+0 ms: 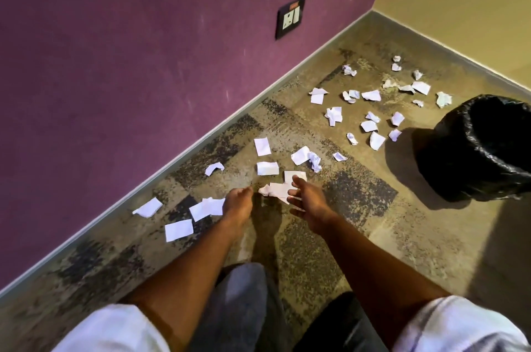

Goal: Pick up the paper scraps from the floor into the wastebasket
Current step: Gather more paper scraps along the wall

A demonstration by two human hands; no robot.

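Note:
Many white paper scraps lie scattered on the mottled carpet, some flat, some crumpled. A small heap of scraps (276, 189) lies between my hands. My left hand (238, 203) reaches down just left of it, fingers bent toward the floor, with nothing visible in it. My right hand (305, 200) hovers at the heap's right edge with thumb and fingers spread and loosely curved over the paper. The wastebasket (471, 167), lined with a black plastic bag, stands on the floor at the right, well away from both hands.
A purple wall (115, 93) with a grey skirting runs along the left and carries a black socket plate (290, 17). A cream wall closes the far right corner. More scraps (370, 95) lie beyond, left of the basket. Flat scraps (178, 229) lie near my left forearm.

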